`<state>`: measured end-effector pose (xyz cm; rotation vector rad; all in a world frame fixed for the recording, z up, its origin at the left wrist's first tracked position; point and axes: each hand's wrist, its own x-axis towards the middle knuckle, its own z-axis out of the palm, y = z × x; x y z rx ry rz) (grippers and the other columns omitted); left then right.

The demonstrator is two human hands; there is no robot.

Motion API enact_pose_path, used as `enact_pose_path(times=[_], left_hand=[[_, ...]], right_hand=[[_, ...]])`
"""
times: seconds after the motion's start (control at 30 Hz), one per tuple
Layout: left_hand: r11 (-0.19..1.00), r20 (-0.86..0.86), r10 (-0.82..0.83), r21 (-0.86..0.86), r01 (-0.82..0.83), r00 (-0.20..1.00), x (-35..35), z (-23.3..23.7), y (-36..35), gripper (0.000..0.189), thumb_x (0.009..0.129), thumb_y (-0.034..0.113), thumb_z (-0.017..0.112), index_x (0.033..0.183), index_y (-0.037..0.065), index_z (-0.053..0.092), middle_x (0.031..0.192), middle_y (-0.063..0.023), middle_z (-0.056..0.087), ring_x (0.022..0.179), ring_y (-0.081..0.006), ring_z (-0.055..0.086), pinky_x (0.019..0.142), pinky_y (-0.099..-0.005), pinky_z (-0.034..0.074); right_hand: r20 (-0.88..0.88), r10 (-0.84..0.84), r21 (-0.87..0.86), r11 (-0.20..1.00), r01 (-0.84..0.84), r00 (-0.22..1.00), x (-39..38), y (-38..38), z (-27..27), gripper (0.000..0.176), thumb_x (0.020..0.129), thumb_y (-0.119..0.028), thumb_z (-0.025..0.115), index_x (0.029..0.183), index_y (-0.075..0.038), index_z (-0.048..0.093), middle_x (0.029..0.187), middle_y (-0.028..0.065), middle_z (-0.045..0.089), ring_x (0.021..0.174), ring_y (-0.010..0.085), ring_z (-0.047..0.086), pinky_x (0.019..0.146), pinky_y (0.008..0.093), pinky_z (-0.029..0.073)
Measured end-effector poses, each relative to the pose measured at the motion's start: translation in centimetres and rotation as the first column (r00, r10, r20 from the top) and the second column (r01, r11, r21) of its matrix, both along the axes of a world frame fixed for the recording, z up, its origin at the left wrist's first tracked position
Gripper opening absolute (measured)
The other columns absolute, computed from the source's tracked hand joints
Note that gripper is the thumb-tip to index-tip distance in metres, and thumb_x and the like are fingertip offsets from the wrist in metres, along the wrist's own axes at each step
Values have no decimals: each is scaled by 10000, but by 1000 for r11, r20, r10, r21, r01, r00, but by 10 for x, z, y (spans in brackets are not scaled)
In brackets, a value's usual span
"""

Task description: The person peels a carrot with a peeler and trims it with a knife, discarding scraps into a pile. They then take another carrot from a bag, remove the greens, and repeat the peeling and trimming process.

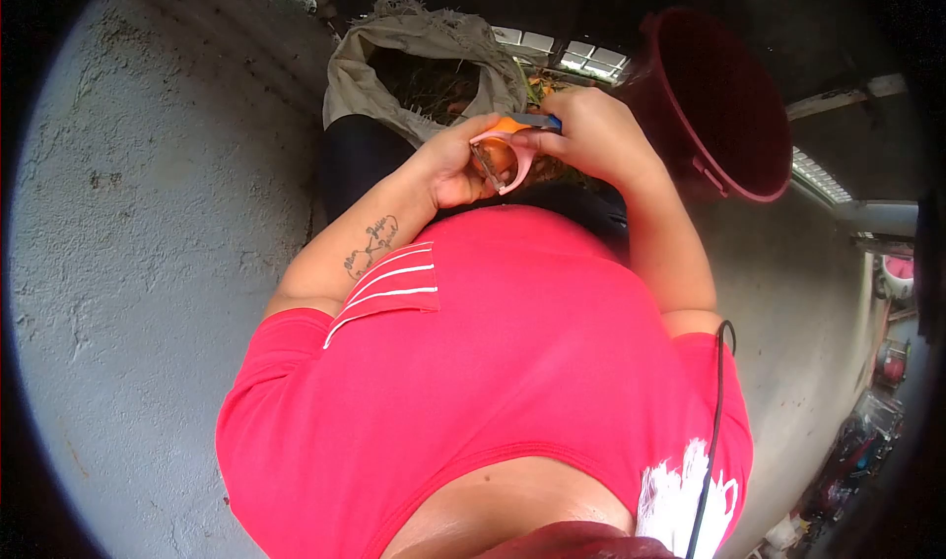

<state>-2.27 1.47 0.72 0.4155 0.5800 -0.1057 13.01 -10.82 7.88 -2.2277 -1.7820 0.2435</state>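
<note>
The small orange piece [510, 125], perhaps carrot, lies crosswise over our lap, long axis running hand to hand. Our right hand [591, 131] closes its fingers on the right end. Our left hand [448, 160], equally near, grips the pink plastic peeler [507, 168] touching its underside.

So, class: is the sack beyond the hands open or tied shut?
Open: the sack gapes wide at its mouth, with dark plant matter showing inside.

- Grey concrete floor [128, 214] lies open from 7 to 10 o'clock of the left hand [448, 165].
- Olive cloth sack [394, 57] blocks 12 o'clock, close by.
- Dark red plastic bucket [729, 106] crowds the right hand [591, 131] at 2 o'clock.
- Red shirt [493, 362] closes 6 o'clock.
</note>
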Motion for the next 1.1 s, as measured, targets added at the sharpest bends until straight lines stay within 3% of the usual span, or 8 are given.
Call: enact_pose_path(times=[0.17, 0.3, 0.43, 0.53, 0.63, 0.67, 0.83, 1.1], left_hand=[[989, 33, -146, 8, 146, 989, -22, -2, 18, 463, 928, 462, 546, 1125, 45, 584, 880, -140, 616, 661, -191, 581, 507, -250, 464], [996, 63, -81, -38, 83, 995, -33, 26, 21, 502, 923, 472, 529, 1175, 38, 550, 851, -153, 598, 602, -181, 550, 471, -235, 434], [992, 98, -66, -102, 76, 993, -26, 15, 31, 524, 923, 488, 507, 1185, 36, 541, 855, -165, 598, 598, -179, 549, 467, -232, 426], [986, 39, -107, -124, 111, 994, -15, -8, 32, 508, 924, 503, 495, 1131, 44, 562, 824, -119, 615, 580, -156, 552, 466, -224, 416], [953, 2, -136, -272, 131, 991, -4, -15, 29, 471, 926, 512, 487, 1051, 70, 590, 786, -59, 633, 554, -129, 554, 447, -215, 393], [991, -62, -96, -96, 90, 993, -2, -14, 22, 439, 928, 516, 487, 988, 98, 605, 763, -14, 641, 528, -110, 552, 417, -209, 386], [992, -10, -128, -4, 128, 992, -7, -3, 15, 453, 930, 525, 487, 1030, 101, 612, 788, -55, 643, 534, -127, 556, 391, -203, 393], [965, 34, -240, -99, 242, 970, -21, 4, 13, 504, 924, 531, 501, 1107, 69, 585, 805, -159, 610, 535, -161, 534, 396, -203, 371]], right_hand=[[-37, -35, 86, 996, 38, 999, 27, -8, -6, 482, 769, -526, 686, 787, -45, 648, 797, 176, 663, 801, 371, 649, 675, 469, 504], [229, -308, -60, 942, 329, 924, 73, -15, -31, 513, 802, -540, 650, 809, -28, 677, 822, 198, 670, 825, 372, 659, 703, 463, 518], [58, -375, 48, 927, 372, 925, 68, -20, -22, 487, 803, -503, 652, 795, -17, 668, 813, 221, 659, 818, 399, 646, 692, 455, 511], [-64, -144, 139, 979, 152, 987, 33, -14, -5, 374, 762, -381, 663, 760, -8, 628, 752, 218, 633, 777, 417, 620, 654, 467, 483], [-66, -54, 90, 994, 60, 996, 5, -3, 3, 479, 781, -466, 679, 732, 6, 614, 725, 222, 625, 745, 421, 618, 653, 465, 486], [-64, -53, 59, 997, 56, 997, 3, -1, 2, 495, 786, -482, 676, 732, 7, 617, 725, 224, 625, 742, 421, 618, 655, 465, 487], [-143, -12, 81, 996, 24, 990, 15, 1, -11, 522, 804, -501, 676, 732, 13, 624, 727, 240, 625, 718, 429, 606, 651, 464, 481], [-492, 33, 99, 995, 18, 870, 58, -13, -57, 462, 815, -425, 712, 761, 25, 620, 642, 137, 555, 610, 187, 499, 586, 352, 431]])
